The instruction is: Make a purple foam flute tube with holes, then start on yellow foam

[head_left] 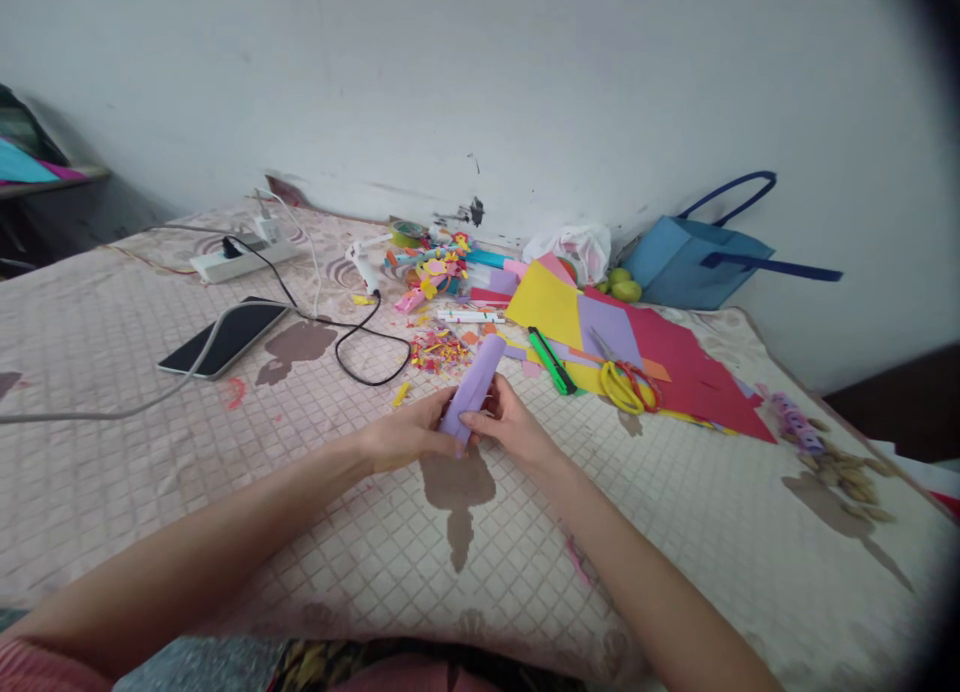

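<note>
Both hands hold a rolled sheet of purple paper (478, 377) over the middle of the table, its far end tilted up and away from me. My left hand (424, 424) grips the near left side, the thumb along the lower end. On the right side, my right hand (506, 417) pinches the roll, its thumb pressed on the paper and the other fingers partly behind it. Just beyond lie small coloured paper scraps (441, 351). A green box cutter (551, 360) and yellow-handled scissors (622, 386) rest to the right.
Coloured paper sheets (690, 372) spread at right, near a blue bag (697, 262). A white glue gun (363, 268) with a black cord, a power strip (244, 260) and a dark tablet-like device (225, 338) occupy the left. Paper flowers (439, 272) stand at the back; peanuts (847, 477) lie far right.
</note>
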The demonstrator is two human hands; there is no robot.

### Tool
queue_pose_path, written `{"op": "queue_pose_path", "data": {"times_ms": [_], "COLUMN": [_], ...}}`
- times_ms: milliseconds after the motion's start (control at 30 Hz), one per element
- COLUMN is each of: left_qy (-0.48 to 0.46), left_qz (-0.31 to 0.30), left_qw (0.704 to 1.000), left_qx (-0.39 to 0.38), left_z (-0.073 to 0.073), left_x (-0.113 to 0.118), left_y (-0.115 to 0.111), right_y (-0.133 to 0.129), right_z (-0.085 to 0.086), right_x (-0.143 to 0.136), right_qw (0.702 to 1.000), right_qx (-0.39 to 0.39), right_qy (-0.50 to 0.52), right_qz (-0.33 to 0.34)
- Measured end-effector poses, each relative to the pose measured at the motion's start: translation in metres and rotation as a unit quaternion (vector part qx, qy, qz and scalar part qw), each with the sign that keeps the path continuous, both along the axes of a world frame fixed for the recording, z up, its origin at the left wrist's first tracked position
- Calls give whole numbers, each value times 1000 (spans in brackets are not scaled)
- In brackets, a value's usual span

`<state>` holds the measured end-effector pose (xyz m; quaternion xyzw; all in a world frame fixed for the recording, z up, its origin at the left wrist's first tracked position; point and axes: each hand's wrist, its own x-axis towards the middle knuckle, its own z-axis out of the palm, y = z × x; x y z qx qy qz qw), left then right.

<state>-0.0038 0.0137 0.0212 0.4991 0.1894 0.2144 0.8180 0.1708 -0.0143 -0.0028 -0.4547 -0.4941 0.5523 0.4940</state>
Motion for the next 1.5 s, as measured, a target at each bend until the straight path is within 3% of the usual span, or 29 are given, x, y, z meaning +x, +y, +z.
{"op": "queue_pose_path", "data": {"times_ms": [167,300,533,767,1033,1167,1367,1500], "left_qy": [-34,-35,-32,-65,-66,-52,-39,-37], "left_qz": [51,76,121,114,134,152,193,193], "left_qw": [989,978,970,970,972,968,960,961], "left_qx": [-138,-190,-206,-206,-184,-192,-197,-192], "left_z": [-5,-10,-13,-10,-8,-2,7,4], "left_x": [3,4,3,5,3,1,-2,-3], "left_y": [2,6,10,9,12,12,15,18], "right_y": [0,1,-2,-2,-4,-2,3,1], "right_z": [2,-1,-4,-11,-6,-3,4,7], "right_x": [0,1,-5,-6,-9,-5,2,2], "right_qw": [1000,1000,999,999,998,999,990,988], "right_qx": [0,-7,11,31,36,31,16,23], "right_qy": [23,20,32,-22,2,27,84,89], "right_qz": [1,-12,30,26,57,19,-111,-128]}}
